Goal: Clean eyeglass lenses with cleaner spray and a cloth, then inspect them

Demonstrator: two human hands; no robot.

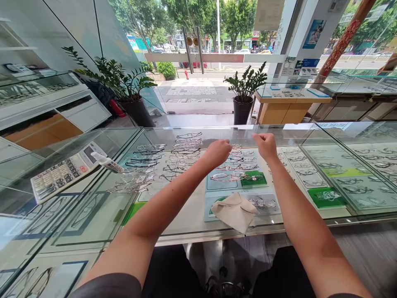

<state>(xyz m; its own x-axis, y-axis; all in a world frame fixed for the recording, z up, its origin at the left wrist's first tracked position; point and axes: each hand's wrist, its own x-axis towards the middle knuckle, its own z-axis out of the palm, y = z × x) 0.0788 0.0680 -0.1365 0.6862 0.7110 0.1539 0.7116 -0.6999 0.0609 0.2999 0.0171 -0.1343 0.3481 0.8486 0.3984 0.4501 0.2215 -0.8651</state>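
Both arms reach out over a glass display counter. My left hand is closed, its fingers curled together above the counter's middle. To its right, my right hand is closed too, thumb and forefinger pinched at the left side. Whatever either hand may hold is too thin or hidden to make out. Below and between them lie several eyeglasses in rows. Nearer to me, a beige cleaning cloth lies crumpled on the glass.
More eyeglasses lie in rows at the left, near a calculator and a small white bottle. Eyeglasses also show inside the case at the right. Beyond the counter stand two potted plants and a glass door.
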